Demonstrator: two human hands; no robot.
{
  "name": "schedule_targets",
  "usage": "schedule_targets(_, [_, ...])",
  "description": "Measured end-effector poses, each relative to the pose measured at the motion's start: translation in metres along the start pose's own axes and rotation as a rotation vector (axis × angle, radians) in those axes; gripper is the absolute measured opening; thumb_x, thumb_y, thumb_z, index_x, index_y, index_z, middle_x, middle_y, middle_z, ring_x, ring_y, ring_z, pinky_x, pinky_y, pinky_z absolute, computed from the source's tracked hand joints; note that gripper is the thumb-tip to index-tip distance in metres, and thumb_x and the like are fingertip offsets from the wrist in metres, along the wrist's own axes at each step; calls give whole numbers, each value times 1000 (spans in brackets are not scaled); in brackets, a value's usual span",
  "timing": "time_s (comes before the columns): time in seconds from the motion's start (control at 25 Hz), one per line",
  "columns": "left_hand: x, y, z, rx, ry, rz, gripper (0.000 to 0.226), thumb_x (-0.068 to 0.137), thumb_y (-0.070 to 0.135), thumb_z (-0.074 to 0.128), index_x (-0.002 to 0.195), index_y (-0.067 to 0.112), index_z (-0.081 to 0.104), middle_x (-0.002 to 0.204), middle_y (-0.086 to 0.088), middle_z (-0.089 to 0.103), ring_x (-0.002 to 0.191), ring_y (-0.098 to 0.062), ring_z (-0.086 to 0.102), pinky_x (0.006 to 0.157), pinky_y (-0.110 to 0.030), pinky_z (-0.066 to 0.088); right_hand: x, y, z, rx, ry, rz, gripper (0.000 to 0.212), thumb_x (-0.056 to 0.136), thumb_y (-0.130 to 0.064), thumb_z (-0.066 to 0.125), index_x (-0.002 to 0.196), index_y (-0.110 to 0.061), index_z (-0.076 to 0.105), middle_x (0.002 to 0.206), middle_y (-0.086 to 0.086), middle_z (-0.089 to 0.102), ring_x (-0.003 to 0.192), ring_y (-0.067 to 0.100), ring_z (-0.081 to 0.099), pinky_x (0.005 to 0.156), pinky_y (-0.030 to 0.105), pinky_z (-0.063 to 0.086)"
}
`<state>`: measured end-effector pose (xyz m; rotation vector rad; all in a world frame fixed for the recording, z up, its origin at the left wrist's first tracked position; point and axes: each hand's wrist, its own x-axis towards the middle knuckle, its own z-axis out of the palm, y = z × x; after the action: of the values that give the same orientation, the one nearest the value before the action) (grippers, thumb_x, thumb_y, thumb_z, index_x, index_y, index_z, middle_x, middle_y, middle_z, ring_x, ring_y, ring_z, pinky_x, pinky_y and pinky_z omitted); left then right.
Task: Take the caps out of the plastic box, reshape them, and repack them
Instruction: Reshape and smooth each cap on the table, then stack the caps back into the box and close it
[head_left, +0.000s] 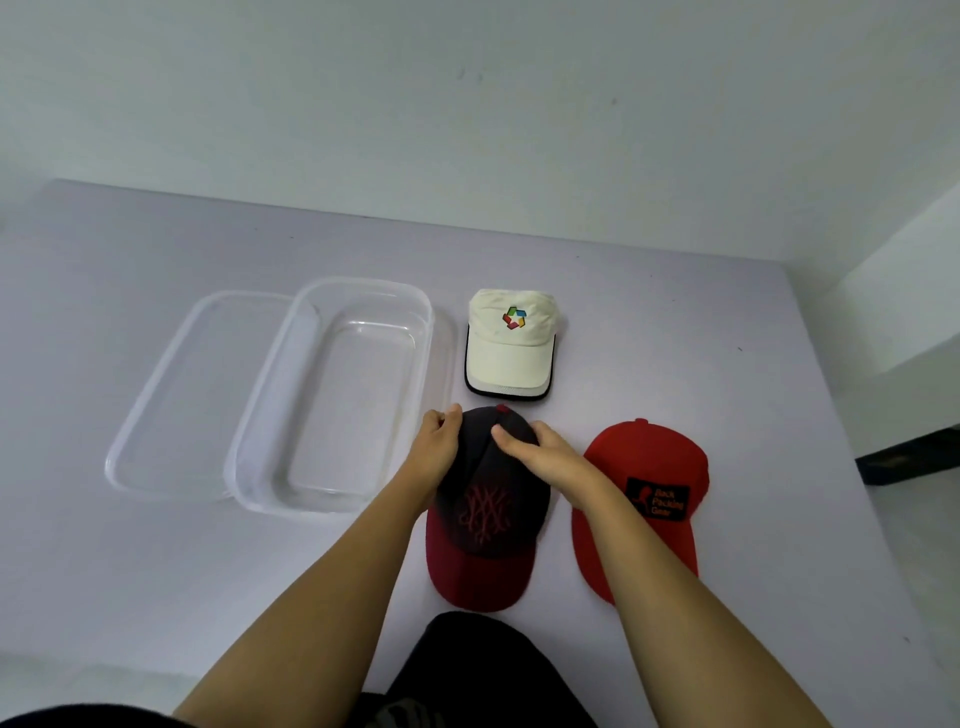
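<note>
Reshaping judged in hand: left hand (440, 442) and right hand (536, 451) grip the dark cap (488, 512) by its crown on the surface (156, 571), 4 o'clock of the box (332, 501); next, likely a lift toward 10 o'clock.

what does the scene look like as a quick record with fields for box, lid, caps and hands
plastic box: open, empty, on the table
lid: off, lying left of the box
white cap: on the table beyond the dark cap
dark cap: red brim toward the person
red cap: right of the dark cap
left hand: grips the dark cap's crown, left side
right hand: grips its crown, right side
</note>
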<state>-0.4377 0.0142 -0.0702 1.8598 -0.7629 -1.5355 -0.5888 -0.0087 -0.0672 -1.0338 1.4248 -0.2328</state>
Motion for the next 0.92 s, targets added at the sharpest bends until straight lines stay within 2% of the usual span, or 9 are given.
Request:
schedule_targets(0.08, [1,-1,-6,62,-4,50,36,99,47,27,109,15,41,112,-6,51,103,-20,51,93,-36,42,2,2,-3,5,-95,-31,63,80,-50,66,131,-19,46,128,0,58,111,17,58,100,34,46])
schedule_targets(0.28, [-5,0,-11,60,-22,100,47,99,49,24,120,11,41,122,-8,50,112,-21,50,103,-39,40,-6,2,-9,78,-283,-26,74,78,-18,74,138,-25,33,129,1,55,116,18,54,98,32,44])
schedule_targets(0.4, [-16,10,-16,0,-78,68,57,98,52,26,134,9,37,133,-10,47,121,-25,48,108,-47,38,-13,3,-14,195,-288,-154,66,80,-3,68,138,-20,39,126,3,59,113,18,58,96,30,47])
schedule_targets(0.48, [-25,22,-25,3,-152,82,58,96,55,28,134,12,40,133,-6,47,123,-25,48,106,-52,39,-20,-3,-18,326,-310,-257,55,80,5,64,127,-19,48,119,4,62,106,17,62,90,27,52])
schedule_targets(0.6, [-37,36,-47,20,-229,148,59,90,64,32,130,23,47,133,3,52,124,-17,49,103,-52,42,-29,-18,-20,483,-355,-330,53,71,0,65,120,-16,53,111,7,66,98,20,65,85,29,56])
schedule_targets(0.72, [-48,40,-71,-3,-271,218,53,91,62,35,126,29,57,127,8,63,121,-9,55,103,-40,44,-30,-34,-13,566,-368,-350,45,70,-8,62,115,-13,57,107,8,67,92,19,68,79,28,58])
schedule_targets(0.84, [-54,43,-100,47,-177,282,48,96,53,33,119,23,62,122,6,66,119,-10,57,102,-35,43,-29,-49,2,599,-371,-373,44,75,-8,62,119,-11,57,109,9,67,95,20,66,79,28,57])
schedule_targets(0.92, [-45,42,-127,218,85,361,43,98,47,36,122,21,60,130,3,61,124,-15,52,103,-33,39,-25,-60,14,640,-362,-371,47,77,-9,62,124,-11,54,113,10,65,100,22,64,81,28,57])
